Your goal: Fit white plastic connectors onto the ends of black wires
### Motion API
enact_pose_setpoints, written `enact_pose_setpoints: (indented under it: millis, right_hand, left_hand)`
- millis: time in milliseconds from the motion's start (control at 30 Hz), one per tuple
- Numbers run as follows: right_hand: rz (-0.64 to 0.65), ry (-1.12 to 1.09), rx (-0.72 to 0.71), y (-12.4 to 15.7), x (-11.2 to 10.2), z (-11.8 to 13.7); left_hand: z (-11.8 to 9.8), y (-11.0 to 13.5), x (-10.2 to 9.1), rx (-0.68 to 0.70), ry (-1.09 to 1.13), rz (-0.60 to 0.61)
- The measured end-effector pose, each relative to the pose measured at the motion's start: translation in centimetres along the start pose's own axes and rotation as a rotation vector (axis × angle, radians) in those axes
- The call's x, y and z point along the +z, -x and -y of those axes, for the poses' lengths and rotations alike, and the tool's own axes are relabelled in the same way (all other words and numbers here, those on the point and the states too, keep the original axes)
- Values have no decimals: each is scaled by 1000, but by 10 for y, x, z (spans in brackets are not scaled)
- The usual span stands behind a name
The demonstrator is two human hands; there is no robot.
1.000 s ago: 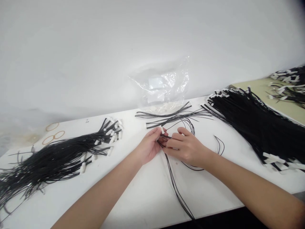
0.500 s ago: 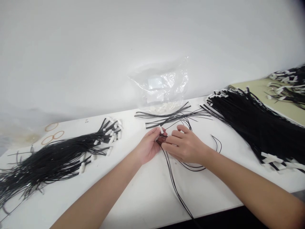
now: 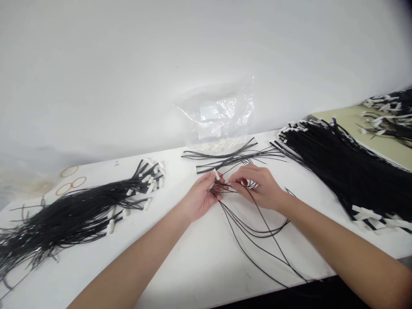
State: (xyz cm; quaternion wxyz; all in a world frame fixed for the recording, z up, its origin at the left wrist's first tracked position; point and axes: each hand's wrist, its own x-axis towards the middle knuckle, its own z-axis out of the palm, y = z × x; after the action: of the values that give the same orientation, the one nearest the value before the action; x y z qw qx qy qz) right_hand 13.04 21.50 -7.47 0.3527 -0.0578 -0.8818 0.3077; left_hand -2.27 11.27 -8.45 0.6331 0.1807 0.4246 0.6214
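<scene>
Near the middle of the table, my left hand point(image 3: 202, 197) is closed around a small white connector point(image 3: 216, 174) with thin black wires running out of it. My right hand point(image 3: 257, 184), just to the right, pinches a black wire point(image 3: 262, 210) between thumb and forefinger. Below both hands, several more wires point(image 3: 244, 227) curve loosely down over the table's front edge. Where the wire ends meet the connector, my left fingers cover them. Loose black wires point(image 3: 225, 161) lie on the table just behind my hands.
A bundle of black wires with white connectors point(image 3: 80, 210) lies at left, beside orange rubber bands point(image 3: 70, 171). A clear plastic bag point(image 3: 219, 113) leans against the wall. At right spreads a large wire pile point(image 3: 341, 163); more wires lie on a yellowish surface point(image 3: 341, 116).
My right hand has drawn slightly right and up from my left, now pinching a wire. The hanging wires have fanned out to the right. My left hand stays put.
</scene>
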Motion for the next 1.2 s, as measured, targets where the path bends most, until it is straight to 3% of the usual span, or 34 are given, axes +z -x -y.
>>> enact_pose_setpoints:
  millis: [167, 300, 567, 767, 833, 933, 1200]
  right_hand:
    - [-233, -366, 333, -4, -15, -6]
    - [-421, -635, 512, -8, -25, -12]
    - [-767, -957, 626, -17, -56, -15]
    - [-980, -1039, 577, -15, -75, -25]
    - [-968, -1061, 563, -15, -78, -26]
    - [-844, -1049, 550, -17, -77, -18]
    - [-265, -609, 594, -9, -52, 2]
  left_hand:
    - [0, -1, 1, 4, 2, -23]
    - [0, -1, 1, -11, 1, -54]
    - [-1, 1, 1, -12, 5, -52]
    - [-1, 1, 1, -4, -7, -29]
    - [0, 1, 1, -1, -8, -27]
    - [0, 0, 1, 1, -6, -34]
    - [-1, 0, 0, -6, -11, -41]
